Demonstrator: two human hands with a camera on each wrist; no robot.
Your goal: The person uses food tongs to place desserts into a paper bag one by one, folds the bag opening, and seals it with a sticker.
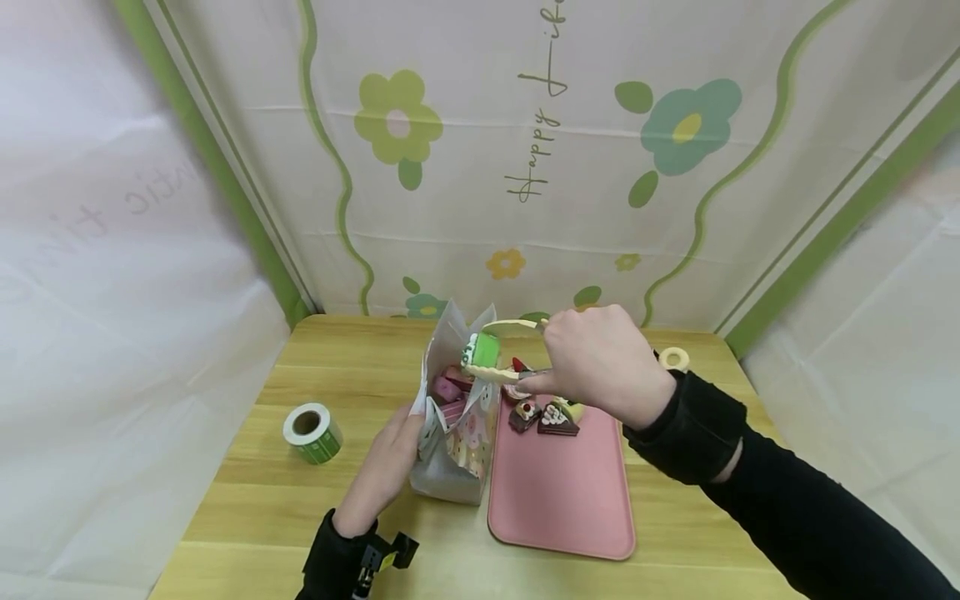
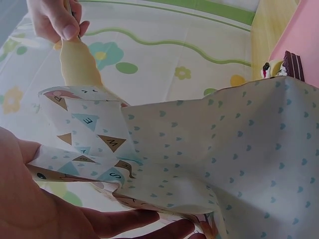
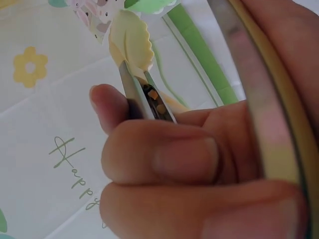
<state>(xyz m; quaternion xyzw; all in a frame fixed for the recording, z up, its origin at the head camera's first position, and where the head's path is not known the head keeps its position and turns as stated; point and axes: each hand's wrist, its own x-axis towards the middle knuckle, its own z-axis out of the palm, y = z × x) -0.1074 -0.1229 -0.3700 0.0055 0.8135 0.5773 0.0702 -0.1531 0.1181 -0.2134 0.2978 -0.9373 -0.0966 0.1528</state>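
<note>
My right hand (image 1: 600, 358) grips food tongs (image 1: 513, 328) with cream, leaf-shaped tips. Between those tips sits a green cake slice (image 1: 486, 351) with white topping, held over the mouth of a patterned paper bag (image 1: 450, 485). Pink cake pieces (image 1: 447, 390) lie inside the bag. My left hand (image 1: 386, 462) pinches the bag's left side near the rim, its thumb and fingers on either side of the paper in the left wrist view. Just right of the bag, a dark cake slice (image 1: 558, 419) and several other small cakes rest on a pink tray (image 1: 558, 500), partly hidden by my right hand.
A roll of green labels (image 1: 322, 446) stands on the wooden table (image 1: 255, 500) to the left. At the back right, beyond my right wrist, lies a cream ring-shaped roll (image 1: 673, 359). A flower-printed curtain (image 1: 465, 192) hangs behind the table.
</note>
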